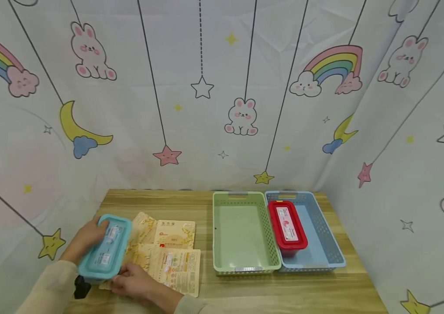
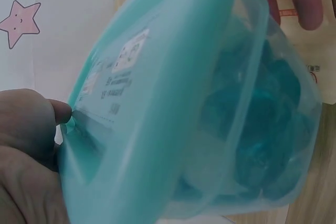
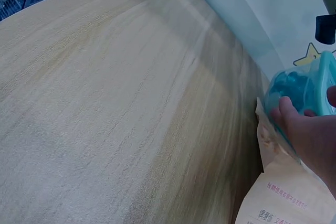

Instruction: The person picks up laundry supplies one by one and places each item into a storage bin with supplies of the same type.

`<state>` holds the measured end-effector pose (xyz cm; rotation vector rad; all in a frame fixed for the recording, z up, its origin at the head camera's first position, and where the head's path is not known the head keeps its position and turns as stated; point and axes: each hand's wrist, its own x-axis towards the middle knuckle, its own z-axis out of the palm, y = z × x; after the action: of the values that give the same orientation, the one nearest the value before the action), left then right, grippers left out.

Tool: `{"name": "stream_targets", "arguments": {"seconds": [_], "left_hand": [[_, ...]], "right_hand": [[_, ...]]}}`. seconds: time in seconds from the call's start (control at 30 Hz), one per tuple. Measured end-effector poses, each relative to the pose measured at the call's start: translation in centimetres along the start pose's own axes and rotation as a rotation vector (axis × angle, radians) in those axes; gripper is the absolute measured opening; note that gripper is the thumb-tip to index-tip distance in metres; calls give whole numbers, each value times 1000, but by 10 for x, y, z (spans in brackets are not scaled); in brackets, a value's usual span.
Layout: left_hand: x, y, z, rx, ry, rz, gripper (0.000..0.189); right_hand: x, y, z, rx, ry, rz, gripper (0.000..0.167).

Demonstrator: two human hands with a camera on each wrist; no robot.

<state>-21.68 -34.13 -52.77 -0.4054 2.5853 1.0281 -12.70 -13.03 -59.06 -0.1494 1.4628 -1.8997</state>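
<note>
My left hand (image 1: 88, 235) grips a clear plastic box (image 1: 108, 246) with a teal lid, thumb over the lid's edge. The box is tilted, and teal pods (image 2: 268, 129) show through its wall in the left wrist view. At its near right corner is my right hand (image 1: 137, 281), its extended fingers (image 3: 286, 111) against the box's side. Beige printed pouches (image 1: 174, 233) lie on the table beside and under the hands; the box hides part of them.
A green basket (image 1: 239, 269) stands on the wooden table (image 1: 296, 292), right of the pouches. Beside it is a blue basket (image 1: 314, 235) holding a red-lidded box (image 1: 287, 224). A printed curtain (image 1: 206, 117) hangs behind the table and along its sides.
</note>
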Motion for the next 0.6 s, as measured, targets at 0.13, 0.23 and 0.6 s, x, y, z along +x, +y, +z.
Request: {"name": "stream_targets", "arguments": {"seconds": [0.13,0.23,0.6], "left_hand": [[-2,0,0,-8,4,30,81],[-4,2,0,-9,18,65,81],[-7,18,5,-77,72,63,82]], "right_hand": [[0,-4,-3,-42,2,-47,6],[-1,-8,-6,-121,18,-97,4],[-3,-21,-10,-184,102,-175,9]]}}
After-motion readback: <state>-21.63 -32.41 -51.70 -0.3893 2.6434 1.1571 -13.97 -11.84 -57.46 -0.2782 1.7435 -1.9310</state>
